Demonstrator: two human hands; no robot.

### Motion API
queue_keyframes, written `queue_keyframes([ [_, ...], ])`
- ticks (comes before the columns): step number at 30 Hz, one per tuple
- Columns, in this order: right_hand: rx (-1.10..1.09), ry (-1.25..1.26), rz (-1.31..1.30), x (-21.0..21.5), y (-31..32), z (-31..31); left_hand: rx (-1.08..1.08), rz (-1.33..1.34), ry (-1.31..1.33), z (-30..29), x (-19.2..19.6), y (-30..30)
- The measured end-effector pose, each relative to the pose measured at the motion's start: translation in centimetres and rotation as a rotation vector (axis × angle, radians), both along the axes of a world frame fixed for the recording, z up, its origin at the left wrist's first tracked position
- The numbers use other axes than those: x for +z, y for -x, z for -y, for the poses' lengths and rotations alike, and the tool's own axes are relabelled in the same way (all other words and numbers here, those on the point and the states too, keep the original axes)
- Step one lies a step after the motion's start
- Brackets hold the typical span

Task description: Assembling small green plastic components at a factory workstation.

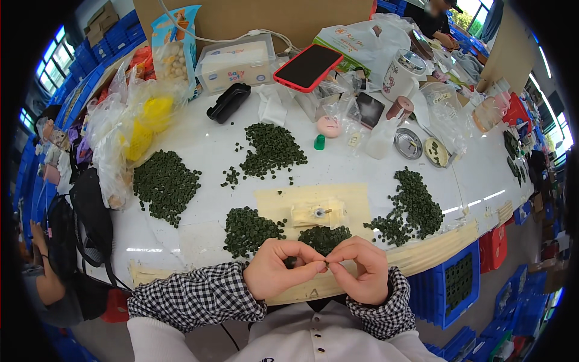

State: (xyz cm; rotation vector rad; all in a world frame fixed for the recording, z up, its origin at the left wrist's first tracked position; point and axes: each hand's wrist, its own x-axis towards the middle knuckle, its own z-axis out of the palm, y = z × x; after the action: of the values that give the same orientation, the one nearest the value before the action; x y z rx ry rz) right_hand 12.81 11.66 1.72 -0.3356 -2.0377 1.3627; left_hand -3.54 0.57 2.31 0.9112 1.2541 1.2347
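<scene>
My left hand (276, 269) and my right hand (365, 270) meet over the near edge of the table, thumb and forefinger pinched on both. Between the fingertips is a tiny dark piece (326, 263), mostly hidden, like the small dark green pieces around. A pile of those green pieces (324, 238) lies just beyond my fingers, and another green pile (248, 230) sits beside my left hand. Past them, a small block with a metal pin (321, 212) is fixed on a taped patch (274, 198) of the table.
More green piles (166, 186) lie at left, far middle and right. Along the back stand a red-edged phone (308, 67) on a plastic box (236, 65), a mug (403, 75), a black case (229, 102) and round tins (408, 143). A blue crate (447, 283) stands below the table's right edge.
</scene>
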Motion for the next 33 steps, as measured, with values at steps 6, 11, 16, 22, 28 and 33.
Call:
queue_keyframes([
  [6,-0.046,0.179,0.106,-0.33,-0.18,0.52,0.02,0.043,0.008,-0.06,-0.14,-0.01],
  [11,-0.028,0.143,0.119,-0.25,-0.07,0.27,0.027,0.06,0.029,0.02,-0.48,-0.09],
  [16,-0.034,0.165,0.108,-0.29,-0.03,0.26,0.03,0.059,0.03,-0.18,-0.47,-0.09],
  [22,-0.031,0.191,0.113,-0.45,0.06,0.23,0.037,0.043,0.011,-0.2,-0.49,-0.07],
  [28,-0.021,0.141,0.111,-0.5,0.11,0.27,0.04,0.02,0.022,-0.15,-0.28,-0.04],
  [33,0.001,0.055,0.096,-0.37,0.16,0.17,0.043,0.036,0.003,0.11,-0.4,-0.11],
])
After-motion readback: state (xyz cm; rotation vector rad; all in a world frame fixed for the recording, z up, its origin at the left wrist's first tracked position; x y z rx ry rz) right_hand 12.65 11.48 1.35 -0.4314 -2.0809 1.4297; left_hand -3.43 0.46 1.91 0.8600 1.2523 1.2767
